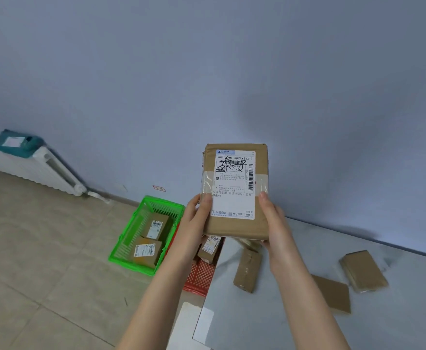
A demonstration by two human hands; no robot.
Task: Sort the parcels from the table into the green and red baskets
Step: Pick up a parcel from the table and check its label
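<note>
A brown cardboard parcel point(262, 170) with a white shipping label is held upright in front of me, label facing me. My left hand point(196, 218) grips its lower left edge and my right hand point(273, 221) grips its lower right edge. The green basket point(128, 238) sits on the floor at left with two labelled parcels inside. The red basket point(199, 276) stands beside it against the table, partly hidden by my left arm, holding a parcel point(210, 247). Three brown parcels lie on the grey table point(270, 322): one point(247, 270) near the left edge, a flat one point(333, 294), and one point(364, 270) farther right.
A white radiator point(43, 170) runs along the wall at the far left with a teal parcel point(15, 144) on top. The floor is beige tile. A pale blue wall rises behind the table and baskets. A white sheet point(189, 324) lies at the table's near left corner.
</note>
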